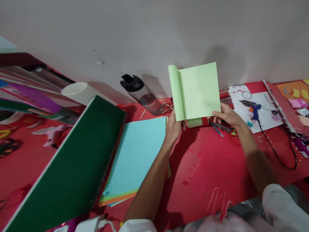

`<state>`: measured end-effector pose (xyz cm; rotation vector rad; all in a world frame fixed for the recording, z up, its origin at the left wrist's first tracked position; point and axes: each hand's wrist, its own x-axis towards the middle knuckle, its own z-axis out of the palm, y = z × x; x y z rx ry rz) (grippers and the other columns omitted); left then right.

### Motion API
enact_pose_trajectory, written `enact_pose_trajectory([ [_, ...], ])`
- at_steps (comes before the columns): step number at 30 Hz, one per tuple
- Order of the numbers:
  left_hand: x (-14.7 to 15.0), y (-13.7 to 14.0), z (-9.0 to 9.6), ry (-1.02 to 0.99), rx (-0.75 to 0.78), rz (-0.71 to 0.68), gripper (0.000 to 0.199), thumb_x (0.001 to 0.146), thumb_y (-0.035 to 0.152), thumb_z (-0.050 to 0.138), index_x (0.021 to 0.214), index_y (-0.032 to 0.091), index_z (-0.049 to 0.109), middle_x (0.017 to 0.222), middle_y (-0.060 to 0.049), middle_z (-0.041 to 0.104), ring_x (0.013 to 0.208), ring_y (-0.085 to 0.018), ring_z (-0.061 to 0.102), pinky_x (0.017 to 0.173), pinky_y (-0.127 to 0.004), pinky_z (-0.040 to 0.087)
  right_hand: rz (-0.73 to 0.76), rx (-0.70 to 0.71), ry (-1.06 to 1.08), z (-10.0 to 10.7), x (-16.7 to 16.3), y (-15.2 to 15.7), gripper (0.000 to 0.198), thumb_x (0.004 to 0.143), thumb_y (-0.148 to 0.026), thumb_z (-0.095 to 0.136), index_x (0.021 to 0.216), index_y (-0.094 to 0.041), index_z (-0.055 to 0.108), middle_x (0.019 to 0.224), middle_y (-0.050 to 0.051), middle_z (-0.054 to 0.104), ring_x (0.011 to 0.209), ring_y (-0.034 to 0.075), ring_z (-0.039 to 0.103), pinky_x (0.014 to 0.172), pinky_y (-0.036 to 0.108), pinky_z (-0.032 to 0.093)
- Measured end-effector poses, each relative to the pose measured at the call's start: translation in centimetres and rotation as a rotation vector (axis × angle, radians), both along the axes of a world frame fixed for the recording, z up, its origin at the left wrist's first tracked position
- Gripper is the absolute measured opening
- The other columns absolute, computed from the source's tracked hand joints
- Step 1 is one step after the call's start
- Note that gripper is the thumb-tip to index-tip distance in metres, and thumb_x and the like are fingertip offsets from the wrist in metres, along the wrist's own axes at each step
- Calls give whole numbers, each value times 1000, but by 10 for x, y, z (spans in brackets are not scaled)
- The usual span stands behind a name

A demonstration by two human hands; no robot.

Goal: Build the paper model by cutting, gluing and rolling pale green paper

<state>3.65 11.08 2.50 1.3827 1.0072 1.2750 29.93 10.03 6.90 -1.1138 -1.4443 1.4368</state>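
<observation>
A sheet of light green paper (199, 91) is held up above the red table, its left side rolled into a tube. My left hand (174, 126) grips the lower end of the rolled side, with the fingers partly hidden behind it. My right hand (225, 114) pinches the lower right corner, thumb in front. Just below the sheet lies a green roll (195, 122) with a red band at its right end. A pen (217, 130) and a dark-handled tool lie beneath my right hand.
At left stands a green board (72, 167) beside a stack of coloured paper (137, 151). A water bottle (145, 96) is near the wall among small wooden sticks. To the right, a blue glue gun (252, 108) lies on decorated white paper, its black cord (275, 154) trailing forward.
</observation>
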Motion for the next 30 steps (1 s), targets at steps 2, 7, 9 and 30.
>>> enact_pose_trajectory([
  [2,0,1,-2,-28,-6,9,13,94,35,57,94,23,52,60,6,62,36,-9,47,37,-23,35,4,5,-2,-1,0,0,30,87,-32,76,106,-19,57,90,7,81,60,13,69,45,22,49],
  [7,0,3,-7,-42,-20,10,16,94,38,58,96,23,51,60,7,61,37,-9,47,38,-23,35,5,12,-6,-2,-1,1,32,86,-34,78,105,-20,57,90,7,80,61,14,70,45,22,49],
  [9,0,3,-6,-35,-18,1,17,95,39,59,97,24,50,59,7,60,37,-9,47,38,-23,34,-3,15,2,-3,-1,1,33,85,-34,79,105,-20,57,89,7,80,60,14,69,45,22,48],
  [30,6,1,-2,-27,-19,78,16,90,36,60,93,25,48,56,10,36,43,-9,30,44,-24,22,62,-40,-25,-3,8,2,46,92,-58,72,115,-21,58,92,7,78,67,14,70,48,21,50],
])
